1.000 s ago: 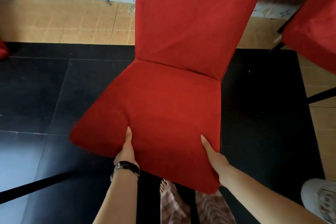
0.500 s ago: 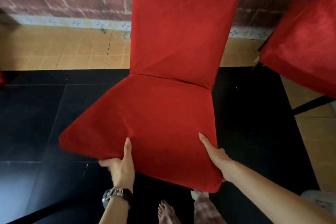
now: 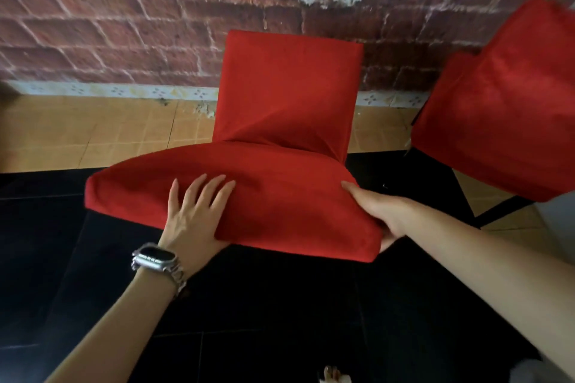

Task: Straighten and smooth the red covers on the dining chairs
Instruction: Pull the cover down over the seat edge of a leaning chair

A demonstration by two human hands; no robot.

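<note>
A soft, matte red fabric cover [image 3: 289, 96] sheathes the dining chair's flat rectangular back and broad seat, with creases fanning up from the seat join. The left hand [image 3: 194, 211] lies flat on the seat's front, fingers straight and spread. The right hand [image 3: 384, 211] grips the cover at the seat's front right corner, thumb on top and fingers curled beneath. The chair stands on glossy black tiles [image 3: 280, 305]; behind it are tan tiles [image 3: 93, 134] and a rough, patchy brick wall [image 3: 124, 25].

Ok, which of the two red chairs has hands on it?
The centre chair: the left hand lies flat on its seat, the right hand grips its front corner. The right-edge chair is untouched.
</note>
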